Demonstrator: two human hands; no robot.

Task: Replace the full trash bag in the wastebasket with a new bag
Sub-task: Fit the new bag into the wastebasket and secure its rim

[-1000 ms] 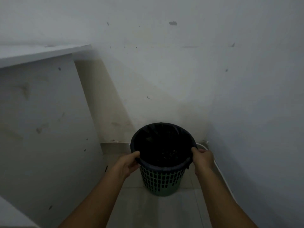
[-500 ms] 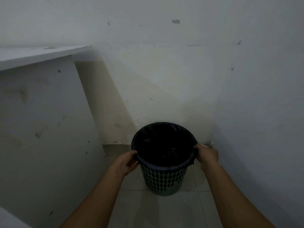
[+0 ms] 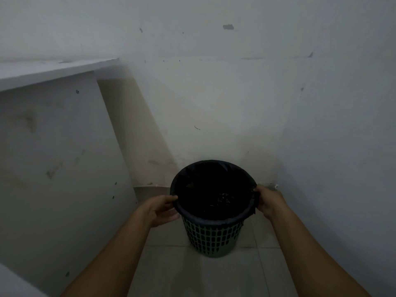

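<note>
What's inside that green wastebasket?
A black trash bag lines the green wastebasket, folded over its rim. A few pale scraps show at the bottom; the rest is too dark to tell.

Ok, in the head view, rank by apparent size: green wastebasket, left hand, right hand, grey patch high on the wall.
1. Green wastebasket
2. Left hand and right hand: look alike, unranked
3. Grey patch; farther off, so unsure

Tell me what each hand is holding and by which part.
Both grip the black trash bag by its edge folded over the wastebasket rim: left hand at the left side, right hand at the right.
</note>
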